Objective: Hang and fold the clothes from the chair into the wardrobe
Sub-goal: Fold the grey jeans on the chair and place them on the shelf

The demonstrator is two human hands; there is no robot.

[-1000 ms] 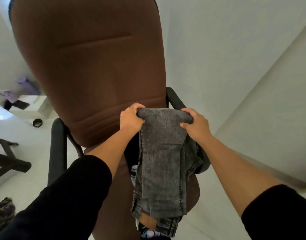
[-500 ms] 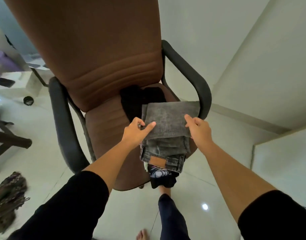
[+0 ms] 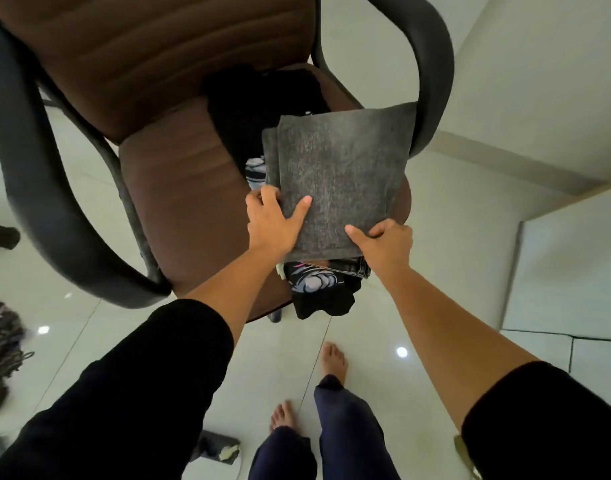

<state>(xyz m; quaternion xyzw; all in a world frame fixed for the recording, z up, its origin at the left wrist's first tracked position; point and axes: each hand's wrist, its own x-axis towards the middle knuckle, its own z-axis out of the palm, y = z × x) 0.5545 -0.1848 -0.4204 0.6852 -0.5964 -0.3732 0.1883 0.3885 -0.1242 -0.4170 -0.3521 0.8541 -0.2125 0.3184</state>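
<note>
Folded grey jeans (image 3: 338, 174) lie on the seat of a brown office chair (image 3: 179, 188), on top of dark clothes. My left hand (image 3: 274, 225) grips the jeans' near left edge, thumb on top. My right hand (image 3: 383, 242) pinches the near right corner. A black garment (image 3: 262, 98) lies at the back of the seat. A black printed shirt (image 3: 317, 289) hangs over the seat's front edge under the jeans. No wardrobe is in view.
The chair's black armrests curve at the left (image 3: 44, 202) and right (image 3: 432, 67). My bare feet (image 3: 335, 358) stand on the glossy tiled floor. A patterned cloth heap (image 3: 2, 344) lies at the left. A pale wall step (image 3: 570, 258) rises at the right.
The jeans came down from hanging in the air onto the seat pile and were folded over. Both hands slid to the near edge. The view tilted downward.
</note>
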